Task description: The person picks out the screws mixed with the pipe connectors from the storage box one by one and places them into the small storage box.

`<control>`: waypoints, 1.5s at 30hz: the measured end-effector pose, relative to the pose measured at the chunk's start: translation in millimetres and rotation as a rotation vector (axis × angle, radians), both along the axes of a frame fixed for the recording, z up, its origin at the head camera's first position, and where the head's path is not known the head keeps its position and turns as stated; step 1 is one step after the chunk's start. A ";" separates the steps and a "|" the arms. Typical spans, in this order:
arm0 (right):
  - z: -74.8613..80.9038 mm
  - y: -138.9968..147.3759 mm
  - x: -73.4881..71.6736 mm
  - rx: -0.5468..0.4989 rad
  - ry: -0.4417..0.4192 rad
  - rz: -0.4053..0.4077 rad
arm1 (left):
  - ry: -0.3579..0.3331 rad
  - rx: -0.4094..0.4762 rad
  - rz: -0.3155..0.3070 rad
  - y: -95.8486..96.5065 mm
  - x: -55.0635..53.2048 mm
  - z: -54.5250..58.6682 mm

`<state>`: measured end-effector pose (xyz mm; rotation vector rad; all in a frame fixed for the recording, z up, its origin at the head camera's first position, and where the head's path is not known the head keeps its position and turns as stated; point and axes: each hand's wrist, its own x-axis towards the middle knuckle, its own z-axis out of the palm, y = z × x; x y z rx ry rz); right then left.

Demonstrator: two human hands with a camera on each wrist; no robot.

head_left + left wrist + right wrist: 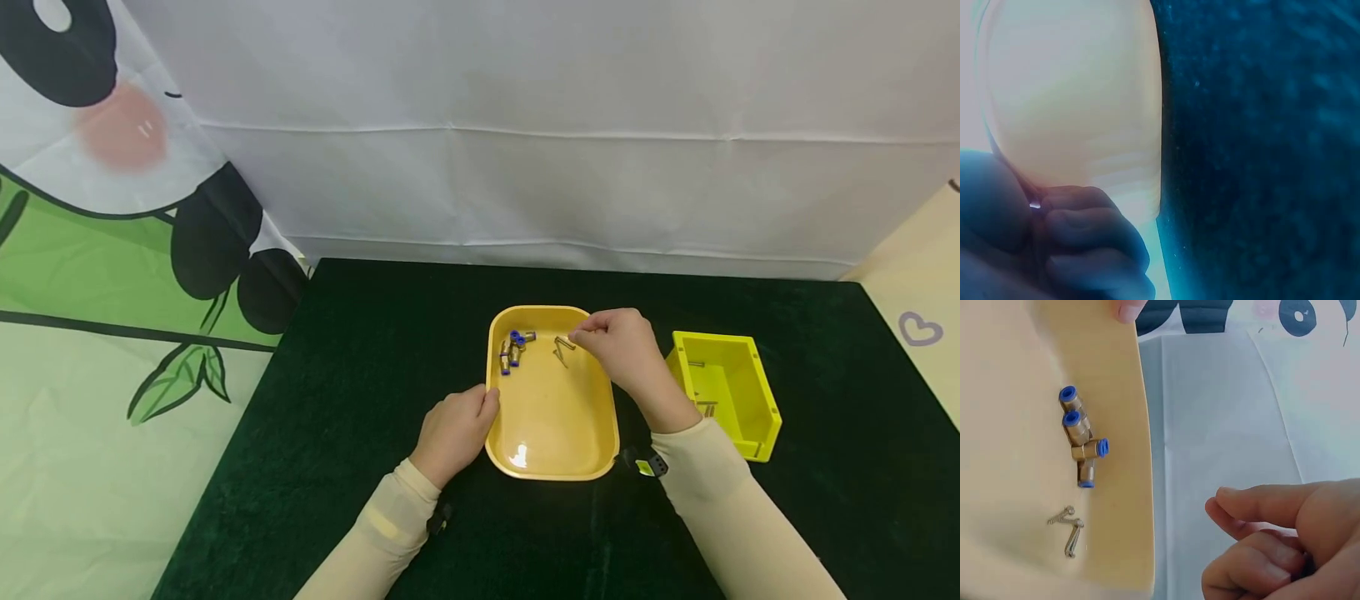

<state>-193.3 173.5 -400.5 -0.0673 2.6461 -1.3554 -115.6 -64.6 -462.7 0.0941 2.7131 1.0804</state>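
My left hand [456, 433] grips the left rim of a shallow yellow tray [551, 425], its thumb over the edge. The left wrist view shows curled fingers [1088, 228] against the tray's outer side. Several brass push-in fittings [515, 354] with blue collars lie in the tray's far left part. A few small screws [560, 353] lie to the right of them. Over the tray's far right corner is my right hand [618, 346], thumb and forefinger tips together, other fingers curled. Nothing shows between those fingertips in the right wrist view.
A deeper bright yellow bin [723, 387] stands to the right of the tray, several screws [707, 407] inside, partly behind the right forearm. Both rest on a dark green cloth-covered table [382, 350]. A white fabric backdrop [525, 192] hangs behind.
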 end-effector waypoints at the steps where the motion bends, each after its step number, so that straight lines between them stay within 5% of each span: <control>1: 0.8 -2.3 -1.1 0.002 -0.001 0.001 | 0.000 0.002 0.001 -0.1 -0.2 0.0; 28: -8.6 -25.1 -27.7 0.022 0.000 0.112 | 0.057 -0.036 0.021 4.9 -5.3 1.6; 45: -27.9 -37.9 -34.5 0.040 0.009 0.145 | 0.058 -0.029 0.013 4.1 -2.9 3.3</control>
